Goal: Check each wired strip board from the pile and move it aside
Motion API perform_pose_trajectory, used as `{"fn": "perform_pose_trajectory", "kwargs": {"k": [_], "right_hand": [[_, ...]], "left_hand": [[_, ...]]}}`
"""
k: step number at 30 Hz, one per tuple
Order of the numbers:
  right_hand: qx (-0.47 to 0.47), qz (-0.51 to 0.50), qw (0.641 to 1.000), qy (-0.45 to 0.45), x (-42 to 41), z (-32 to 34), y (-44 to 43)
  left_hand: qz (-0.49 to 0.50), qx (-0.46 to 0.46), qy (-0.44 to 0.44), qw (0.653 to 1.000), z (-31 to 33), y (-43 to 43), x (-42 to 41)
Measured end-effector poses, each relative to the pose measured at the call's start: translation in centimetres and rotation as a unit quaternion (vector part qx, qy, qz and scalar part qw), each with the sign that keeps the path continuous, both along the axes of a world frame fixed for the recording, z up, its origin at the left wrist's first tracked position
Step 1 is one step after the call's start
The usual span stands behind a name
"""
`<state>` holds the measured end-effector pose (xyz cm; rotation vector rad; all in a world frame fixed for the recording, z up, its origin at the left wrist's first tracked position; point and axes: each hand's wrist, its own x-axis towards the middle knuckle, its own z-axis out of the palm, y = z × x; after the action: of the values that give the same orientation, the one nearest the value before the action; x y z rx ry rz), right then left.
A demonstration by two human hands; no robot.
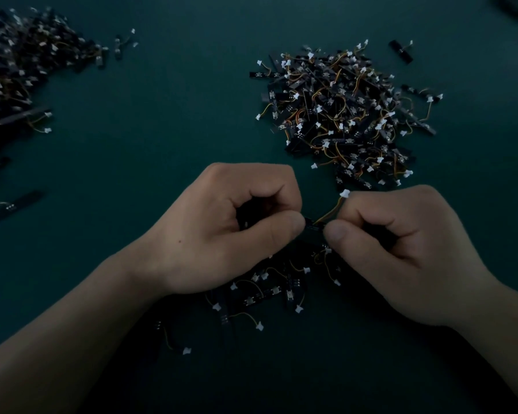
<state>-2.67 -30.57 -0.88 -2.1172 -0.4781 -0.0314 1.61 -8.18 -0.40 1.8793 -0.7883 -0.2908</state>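
Left hand (222, 234) and right hand (401, 249) meet low in the middle of the view, above a dark teal-green desk (162, 115) whose matte surface fills the dim picture from edge to edge. At the far left of the desk lies a broad heap of black wired strip boards (21, 70), blurred and dotted with white plugs. A lone black strip (15, 204) rests below that heap, apart from it. Right of centre and further back sits a dense pile of black strip boards (347, 115), tangled with orange and yellow wires and small white plugs. One stray board (401, 51) lies just beyond its upper right edge. A dark shape (515, 7) in the top right corner is too dim to identify. Under the hands and wrists, a small scatter of the same boards (266, 294) lies on the desk.

The left hand is curled into a loose fist, thumb and forefinger pinching the left end of a short black strip board (313, 231). The right hand is curled likewise, its thumb tip at the board's right end. The board is held between the two hands, above the small scatter. Its thin orange-yellow wire (331, 212) curves up to a white plug (344, 193) just beside the right forefinger.
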Motion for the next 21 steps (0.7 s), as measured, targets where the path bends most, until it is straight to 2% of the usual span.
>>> {"fn": "perform_pose_trajectory", "kwargs": {"k": [5,9,12,14,18,21], "right_hand": [[0.009,0.009,1.000,-0.012,-0.1,-0.1,0.0],[0.056,-0.086,0.994,-0.031,-0.1,0.1,0.1],[0.080,-0.139,0.987,-0.017,0.1,0.4,0.0],[0.019,-0.121,0.992,-0.007,0.2,0.4,-0.2],[-0.197,-0.009,0.980,-0.015,0.0,0.7,-0.7],[-0.237,0.027,0.970,-0.036,0.1,0.8,-1.1]], "left_hand": [[-0.002,-0.006,0.001,1.000,-0.1,0.2,0.1],[0.048,-0.004,0.014,0.999,-0.3,0.1,0.0],[0.059,0.060,-0.043,0.996,-0.5,-0.1,0.1],[0.036,0.103,-0.087,0.990,-0.6,-0.2,0.1],[0.017,0.124,-0.110,0.986,-0.8,-0.3,0.2],[0.019,0.128,-0.113,0.985,-0.8,-0.4,0.2]]}}
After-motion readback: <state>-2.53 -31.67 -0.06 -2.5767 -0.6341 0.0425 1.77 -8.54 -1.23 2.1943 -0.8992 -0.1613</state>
